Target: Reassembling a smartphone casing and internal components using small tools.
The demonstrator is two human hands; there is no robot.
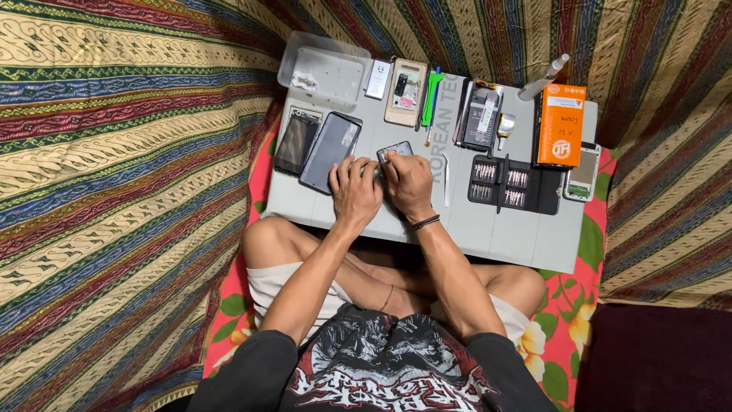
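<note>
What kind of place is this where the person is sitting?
Probably a home spot for fixing phones. The person sits cross-legged on patterned cloth at a low grey board, both hands on a small phone, beside a screwdriver bit set and opened phones.

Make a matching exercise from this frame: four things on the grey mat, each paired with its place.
Things:
1. orange box
2. clear plastic tray
3. screwdriver bit case
4. small dark phone

Places:
A. far left corner of the mat
B. under both hands' fingers
C. far right side, standing on the mat
D. open, just in front of the orange box

Pairs: 1-C, 2-A, 3-D, 4-B
</note>
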